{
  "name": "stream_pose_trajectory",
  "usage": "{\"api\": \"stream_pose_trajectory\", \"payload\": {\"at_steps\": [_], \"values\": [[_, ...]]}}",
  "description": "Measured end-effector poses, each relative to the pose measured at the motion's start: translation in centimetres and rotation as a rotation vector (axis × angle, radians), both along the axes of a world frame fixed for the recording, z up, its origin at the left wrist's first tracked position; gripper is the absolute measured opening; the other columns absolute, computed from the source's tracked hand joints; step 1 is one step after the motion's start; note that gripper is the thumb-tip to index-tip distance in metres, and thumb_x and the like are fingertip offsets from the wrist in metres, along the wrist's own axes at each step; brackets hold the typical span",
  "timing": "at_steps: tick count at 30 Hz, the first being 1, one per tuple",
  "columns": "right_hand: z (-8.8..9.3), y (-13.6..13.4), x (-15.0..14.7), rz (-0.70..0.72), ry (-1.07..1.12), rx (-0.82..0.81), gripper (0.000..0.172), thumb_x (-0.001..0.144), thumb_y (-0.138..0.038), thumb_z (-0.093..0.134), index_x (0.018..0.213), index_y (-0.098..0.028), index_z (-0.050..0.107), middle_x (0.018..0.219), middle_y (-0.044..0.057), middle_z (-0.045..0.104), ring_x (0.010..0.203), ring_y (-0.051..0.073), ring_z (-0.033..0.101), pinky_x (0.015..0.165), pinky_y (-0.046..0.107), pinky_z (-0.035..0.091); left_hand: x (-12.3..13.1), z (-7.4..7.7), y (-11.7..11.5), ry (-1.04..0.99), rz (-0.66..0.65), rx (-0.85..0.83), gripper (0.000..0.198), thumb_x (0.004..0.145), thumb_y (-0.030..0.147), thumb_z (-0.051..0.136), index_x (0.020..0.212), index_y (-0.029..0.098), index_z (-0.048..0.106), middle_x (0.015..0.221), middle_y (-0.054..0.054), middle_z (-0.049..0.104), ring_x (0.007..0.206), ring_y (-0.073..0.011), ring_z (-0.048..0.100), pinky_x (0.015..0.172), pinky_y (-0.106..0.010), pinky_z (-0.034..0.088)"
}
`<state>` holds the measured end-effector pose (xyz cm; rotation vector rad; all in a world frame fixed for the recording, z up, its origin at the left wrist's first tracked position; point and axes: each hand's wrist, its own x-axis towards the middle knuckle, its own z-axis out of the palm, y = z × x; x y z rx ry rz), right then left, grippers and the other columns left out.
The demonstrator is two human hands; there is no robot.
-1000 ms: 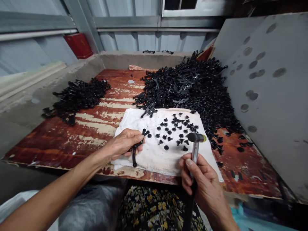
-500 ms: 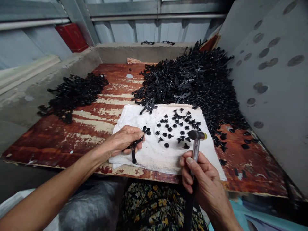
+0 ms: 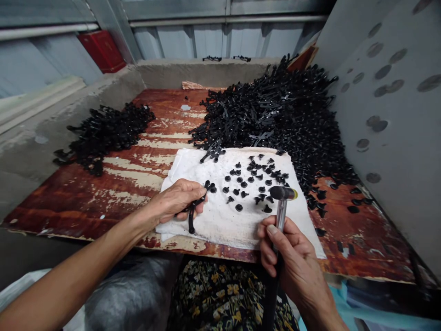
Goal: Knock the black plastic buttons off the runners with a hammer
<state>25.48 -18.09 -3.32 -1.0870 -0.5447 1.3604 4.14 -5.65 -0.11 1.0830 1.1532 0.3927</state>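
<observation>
One black jointed part (image 3: 191,221) is pinched, right now, between the thumb and fingers of the left hand (image 3: 184,201), out over the near left area of the white cloth (image 3: 220,232)! Its knobbed end is shown past the thumb, and a leg is pointed down toward the near edge of the cloth. Whether the small black piece just beside that knobbed end is touched by it cannot be told.

Over to the right hand (image 3: 289,248), and a hammer (image 3: 281,212) is gripped there, fingers wrapped round the handle. Its head is held uppermost, black at one end, banded in yellow at the other, and seen against the right side of the cloth.

Between the two hands and beyond them, dozens of small black pieces (image 3: 239,179) are scattered on the cloth, some laid flat, some tipped over. And what a heap behind! The far right of the worn red table (image 3: 86,202) is covered by a large pile (image 3: 272,115) of black parts, its front reaching the cloth. A smaller pile (image 3: 112,133) is spread at the left, well apart, by the concrete ledge (image 3: 168,73).
</observation>
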Motion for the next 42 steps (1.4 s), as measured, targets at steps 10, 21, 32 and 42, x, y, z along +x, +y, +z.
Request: {"api": "stream_pose_trajectory", "payload": {"at_steps": [10,21,32,42], "values": [[0.1,0.0,-0.1,0.004,0.006,-0.007,0.029,0.07,-0.038,0.083,0.081,-0.019,0.064,0.068,-0.003,0.061,0.038,0.002,0.04,0.029,0.011,0.036,0.4,0.5,0.0,0.037,-0.02,0.012,0.038,0.065,0.046,0.076,0.068,0.011,0.06,0.048,-0.001,0.059,0.03,-0.0028,0.038,0.029,-0.014,0.018],[0.1,-0.2,0.3,0.067,-0.069,-0.016,0.033,0.073,-0.047,0.078,0.087,-0.02,0.064,0.069,-0.003,0.058,0.04,0.003,0.038,0.03,0.013,0.034,0.1,0.4,0.4,0.189,-0.098,0.079,0.026,0.082,0.034,0.059,0.067,0.014,0.057,0.049,0.0,0.057,0.028,-0.003,0.034,0.029,-0.015,0.018],[2.3,2.9,1.2,0.283,-1.304,0.65,0.052,0.093,-0.007,0.04,0.143,-0.02,0.045,0.113,0.012,0.067,0.095,0.021,0.067,0.083,0.035,0.057,0.0,0.8,1.6,0.289,-0.212,0.114,0.028,0.083,0.034,0.057,0.061,0.016,0.056,0.048,0.001,0.057,0.026,-0.0032,0.031,0.028,-0.018,0.018],[2.4,5.2,0.7,0.302,-1.773,0.809,0.057,0.087,0.001,0.034,0.142,-0.014,0.045,0.08,0.005,0.057,0.053,0.016,0.052,0.042,0.027,0.047,0.0,1.2,1.9,0.324,-0.233,0.125,0.025,0.08,0.029,0.057,0.059,0.017,0.052,0.048,0.001,0.058,0.025,-0.0041,0.032,0.028,-0.019,0.018]]}}
